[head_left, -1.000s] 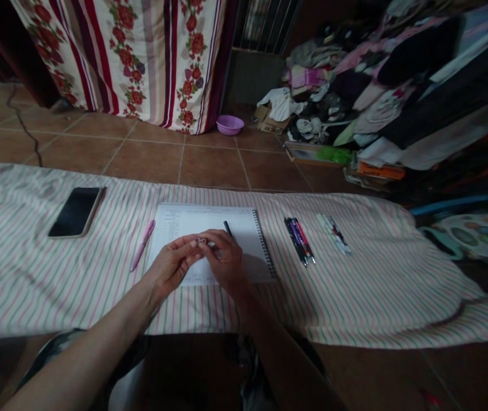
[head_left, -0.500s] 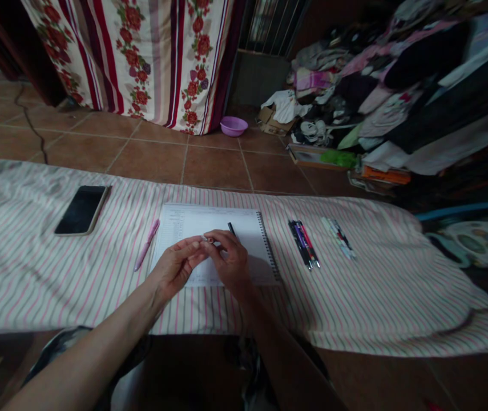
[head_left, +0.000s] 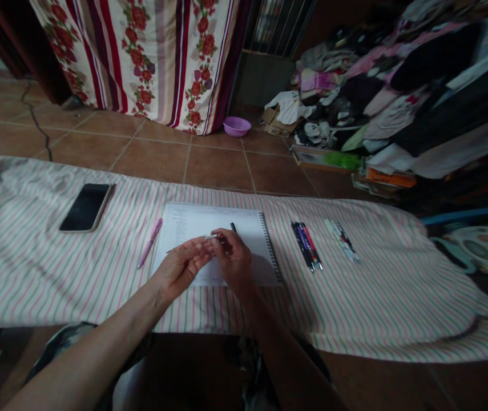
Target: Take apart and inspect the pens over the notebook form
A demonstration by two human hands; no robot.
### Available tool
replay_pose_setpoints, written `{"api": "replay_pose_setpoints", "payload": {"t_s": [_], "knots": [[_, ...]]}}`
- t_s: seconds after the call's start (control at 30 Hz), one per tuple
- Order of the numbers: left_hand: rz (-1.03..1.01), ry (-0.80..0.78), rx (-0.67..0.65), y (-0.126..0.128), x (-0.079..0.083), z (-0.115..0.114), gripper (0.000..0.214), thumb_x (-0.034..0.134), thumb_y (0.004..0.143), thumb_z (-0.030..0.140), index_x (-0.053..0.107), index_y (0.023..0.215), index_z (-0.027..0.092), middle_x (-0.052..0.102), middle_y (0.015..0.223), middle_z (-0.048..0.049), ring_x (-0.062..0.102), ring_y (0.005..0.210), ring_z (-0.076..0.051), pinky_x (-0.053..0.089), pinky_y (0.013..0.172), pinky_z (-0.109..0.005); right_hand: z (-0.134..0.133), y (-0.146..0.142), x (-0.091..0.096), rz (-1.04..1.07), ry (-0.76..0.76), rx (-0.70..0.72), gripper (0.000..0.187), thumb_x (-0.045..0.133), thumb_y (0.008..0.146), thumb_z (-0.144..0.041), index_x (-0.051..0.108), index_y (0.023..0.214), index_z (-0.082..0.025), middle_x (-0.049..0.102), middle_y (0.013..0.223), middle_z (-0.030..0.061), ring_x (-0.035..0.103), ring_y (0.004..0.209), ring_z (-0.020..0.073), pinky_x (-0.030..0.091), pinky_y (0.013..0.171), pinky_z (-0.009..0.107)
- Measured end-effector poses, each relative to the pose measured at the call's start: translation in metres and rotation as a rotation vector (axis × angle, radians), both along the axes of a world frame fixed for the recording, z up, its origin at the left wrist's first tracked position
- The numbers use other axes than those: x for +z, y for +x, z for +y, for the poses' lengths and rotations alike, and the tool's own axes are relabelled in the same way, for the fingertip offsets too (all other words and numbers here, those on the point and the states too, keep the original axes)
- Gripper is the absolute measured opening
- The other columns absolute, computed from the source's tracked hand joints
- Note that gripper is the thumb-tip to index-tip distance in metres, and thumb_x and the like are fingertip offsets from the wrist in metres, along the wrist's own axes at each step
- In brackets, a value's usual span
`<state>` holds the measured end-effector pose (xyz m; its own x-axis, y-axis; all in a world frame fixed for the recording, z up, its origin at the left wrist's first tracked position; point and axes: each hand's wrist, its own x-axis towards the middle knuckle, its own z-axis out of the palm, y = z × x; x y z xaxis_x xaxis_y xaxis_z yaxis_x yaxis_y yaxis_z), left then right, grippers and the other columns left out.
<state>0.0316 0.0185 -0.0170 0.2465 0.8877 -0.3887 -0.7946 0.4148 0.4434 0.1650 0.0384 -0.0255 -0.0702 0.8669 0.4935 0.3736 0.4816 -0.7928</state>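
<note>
An open spiral notebook (head_left: 247,268) lies under both hands. My left hand (head_left: 184,265) is closed, pinching a slim pen part (head_left: 212,236) whose light end shows at the fingertips. A thin dark point (head_left: 168,251) sticks out on the far side of this hand. My right hand (head_left: 234,257) meets it and grips the same small piece by its other end; the fingers hide most of it. Just beyond the right hand, a black pen (head_left: 233,227) shows in part over the page. A pink pen (head_left: 149,244) rests left of the notebook.
A phone (head_left: 86,208) lies at left on the striped cloth (head_left: 380,297). Right of the notebook are several dark and coloured pens (head_left: 306,245) and a bunch of lighter pens (head_left: 342,240). On the floor beyond stand a purple basin (head_left: 237,127) and piled clothes (head_left: 355,91).
My hands have turned slightly, and the small piece now lies lengthwise between the fingertips. The thin dark point has come into sight at the left hand. The view has shifted a little.
</note>
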Motion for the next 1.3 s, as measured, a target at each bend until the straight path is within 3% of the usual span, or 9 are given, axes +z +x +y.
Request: {"api": "replay_pose_setpoints", "payload": {"t_s": [0.43,0.8,1.13,1.3], "knots": [[-0.018,-0.079,0.067,0.004,0.006,-0.005,0.020,0.050,0.079,-0.004,0.066,0.085,0.005,0.068,0.088,-0.0102,0.066,0.079,-0.013,0.054,0.079,-0.021,0.002,-0.005,-0.010,-0.071,0.088,-0.036,0.014,0.048,0.086,-0.025,0.060,0.093,-0.021,0.065,0.087,0.0042,0.063,0.079,0.0152,0.056,0.071,0.028],[-0.041,0.026,0.071,0.004,-0.002,-0.005,0.013,0.055,0.079,0.002,0.065,0.084,0.008,0.066,0.087,-0.0070,0.062,0.079,-0.010,0.053,0.078,-0.021,-0.002,-0.008,-0.003,-0.189,0.299,0.036,0.019,0.045,0.089,-0.021,0.061,0.099,-0.021,0.064,0.089,0.0062,0.061,0.086,0.0165,0.054,0.079,0.031],[-0.037,0.011,0.099,0.005,0.001,-0.004,0.014,0.054,0.077,0.000,0.063,0.074,0.009,0.063,0.076,-0.0035,0.061,0.073,-0.009,0.052,0.073,-0.020,-0.006,-0.009,0.002,-0.217,0.210,0.080,0.022,0.045,0.090,-0.021,0.063,0.102,-0.024,0.062,0.091,0.0047,0.061,0.088,0.0153,0.054,0.081,0.030],[-0.026,0.003,0.099,0.005,0.000,-0.004,0.016,0.051,0.080,0.000,0.064,0.078,0.008,0.064,0.081,-0.0053,0.061,0.075,-0.010,0.053,0.074,-0.020,-0.006,-0.009,0.001,-0.188,0.216,0.048,0.021,0.046,0.089,-0.020,0.063,0.101,-0.023,0.064,0.091,0.0052,0.061,0.088,0.0153,0.054,0.082,0.030]]}}
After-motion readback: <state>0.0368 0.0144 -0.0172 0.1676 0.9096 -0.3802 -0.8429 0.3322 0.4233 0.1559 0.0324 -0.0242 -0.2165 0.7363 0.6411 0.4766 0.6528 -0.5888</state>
